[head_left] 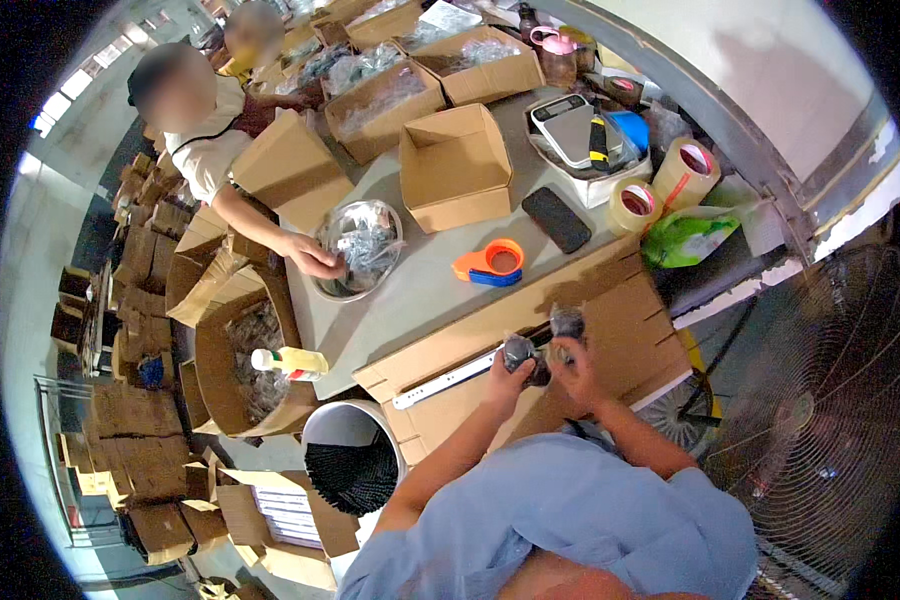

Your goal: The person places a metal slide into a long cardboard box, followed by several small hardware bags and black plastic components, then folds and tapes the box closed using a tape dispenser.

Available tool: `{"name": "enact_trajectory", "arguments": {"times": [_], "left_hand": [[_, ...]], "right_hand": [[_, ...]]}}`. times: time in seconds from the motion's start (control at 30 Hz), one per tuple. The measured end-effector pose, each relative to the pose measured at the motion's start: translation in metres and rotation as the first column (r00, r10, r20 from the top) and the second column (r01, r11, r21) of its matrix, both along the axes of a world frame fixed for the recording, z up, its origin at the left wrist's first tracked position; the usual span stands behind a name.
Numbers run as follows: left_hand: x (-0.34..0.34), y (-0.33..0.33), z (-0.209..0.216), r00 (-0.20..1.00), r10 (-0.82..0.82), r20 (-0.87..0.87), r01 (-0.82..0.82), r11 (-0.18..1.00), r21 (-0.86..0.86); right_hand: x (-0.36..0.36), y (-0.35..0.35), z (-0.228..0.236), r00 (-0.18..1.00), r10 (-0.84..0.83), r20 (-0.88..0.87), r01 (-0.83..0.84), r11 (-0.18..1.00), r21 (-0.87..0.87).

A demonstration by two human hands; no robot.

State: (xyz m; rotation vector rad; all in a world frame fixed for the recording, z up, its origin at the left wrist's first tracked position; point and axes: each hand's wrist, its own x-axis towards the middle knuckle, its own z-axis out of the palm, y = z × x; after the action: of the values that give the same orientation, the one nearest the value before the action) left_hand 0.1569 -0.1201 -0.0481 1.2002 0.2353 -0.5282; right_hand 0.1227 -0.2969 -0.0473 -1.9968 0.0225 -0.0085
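My left hand (510,368) grips a small dark bundle in clear wrap (520,352) above a flattened brown cardboard sheet (620,320). My right hand (573,362) holds a second small dark bundle (567,322) just to the right of the first. Both hands are close together over the near edge of the grey table (425,290). A long white strip (450,378) lies on the cardboard to the left of my hands.
A co-worker's hand (312,258) reaches into a metal bowl of wrapped parts (362,245). An open empty carton (455,165), an orange tape dispenser (490,263), a black phone (556,219), tape rolls (660,185), a scale (570,125) and a green bag (685,238) are on the table. A bin (350,455) stands at my left, a fan (830,400) at my right.
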Motion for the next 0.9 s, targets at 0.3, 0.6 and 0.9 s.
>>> {"name": "enact_trajectory", "arguments": {"times": [0.3, 0.6, 0.9], "left_hand": [[0.002, -0.016, -0.006, 0.973, -0.121, -0.198, 0.070, 0.966, -0.248], [-0.013, -0.017, 0.018, 0.969, -0.246, 0.000, 0.246, 0.969, 0.033], [-0.025, -0.021, 0.032, 0.965, -0.255, 0.061, 0.249, 0.965, 0.086]], "right_hand": [[0.026, -0.051, -0.037, 0.999, -0.032, -0.028, 0.041, 0.889, 0.456], [0.025, -0.006, 0.027, 0.931, 0.361, -0.050, -0.353, 0.928, 0.121], [0.030, 0.008, 0.009, 0.987, -0.042, -0.153, 0.098, 0.918, 0.383]]}}
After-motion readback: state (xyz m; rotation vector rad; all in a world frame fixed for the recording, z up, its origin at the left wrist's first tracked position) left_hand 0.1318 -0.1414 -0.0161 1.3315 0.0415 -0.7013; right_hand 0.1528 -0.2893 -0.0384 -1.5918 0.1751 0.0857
